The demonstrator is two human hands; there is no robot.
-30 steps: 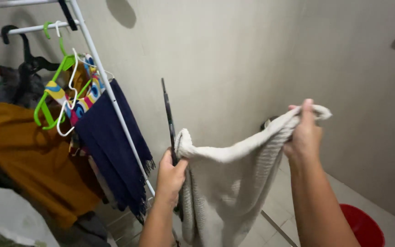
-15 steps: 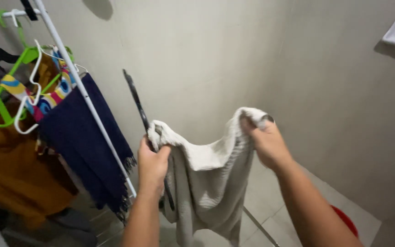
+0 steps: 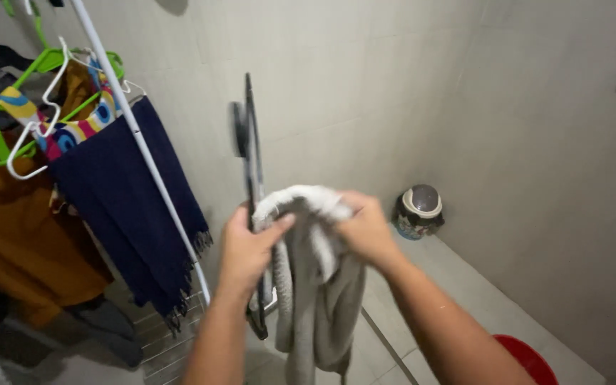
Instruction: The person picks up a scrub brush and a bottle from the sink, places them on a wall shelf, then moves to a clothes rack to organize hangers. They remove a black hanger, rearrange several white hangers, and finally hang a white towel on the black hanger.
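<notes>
Hands now closer together, left hand (image 3: pixel 247 246) and right hand (image 3: pixel 366 228) fingers clenched around grey towel (image 3: pixel 308 285).

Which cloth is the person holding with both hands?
The light grey towel, bunched between both hands. The dark blue cloth and mustard one hang untouched on the rack.

towel (image 3: pixel 315 285) between left hand (image 3: pixel 247 246) and right hand (image 3: pixel 368 228) — hanging below both | drying rack pole (image 3: pixel 140 150) left, fringed cloth (image 3: pixel 130 214) draped beside it | hangers (image 3: pixel 30 100) far left | lidded bin (image 3: pixel 420 212) right, by wall — bucket (image 3: pixel 532 360) below right
</notes>
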